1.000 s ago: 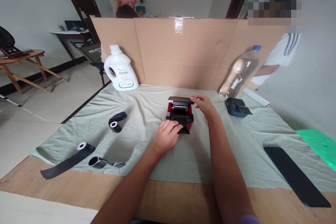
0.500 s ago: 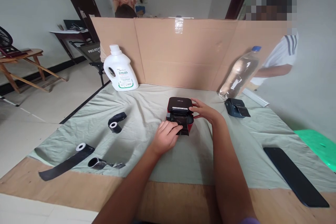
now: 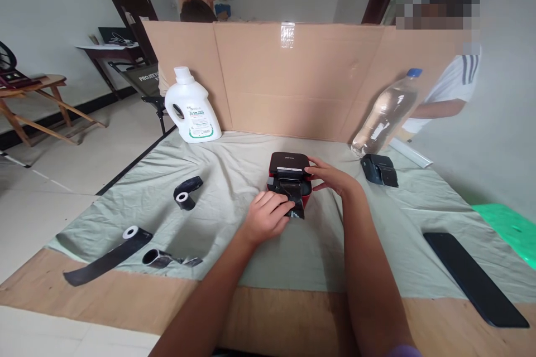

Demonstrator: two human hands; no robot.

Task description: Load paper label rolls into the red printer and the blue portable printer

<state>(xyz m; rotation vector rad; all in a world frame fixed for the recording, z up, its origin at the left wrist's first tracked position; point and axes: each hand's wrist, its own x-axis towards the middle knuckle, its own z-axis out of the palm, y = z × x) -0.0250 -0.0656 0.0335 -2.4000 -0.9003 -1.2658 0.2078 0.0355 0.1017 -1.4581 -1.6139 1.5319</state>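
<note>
A small red and black printer (image 3: 290, 165) sits on the green cloth, its lid raised only partly or closed, I cannot tell which. A black strip (image 3: 298, 209) hangs out of its front. My left hand (image 3: 270, 213) has its fingers bent over the near left side of the printer and pinches the strip. My right hand (image 3: 330, 176) holds the printer's right side, thumb and fingers against the casing. To the left lie three black rolls: one with a white core (image 3: 185, 201), one with a long unrolled tail (image 3: 136, 239), and one near the cloth's edge (image 3: 156, 258).
A white detergent bottle (image 3: 195, 109) and a clear bottle with a blue cap (image 3: 387, 111) stand before a cardboard screen (image 3: 288, 83). At the right are a dark device (image 3: 379, 170), a plastic roll (image 3: 411, 153), a black phone (image 3: 475, 279) and a green stool (image 3: 506, 228). People are behind.
The camera view has shifted slightly. Both hands remain at the printer, and the strip's end now shows a little more below my left fingers.
</note>
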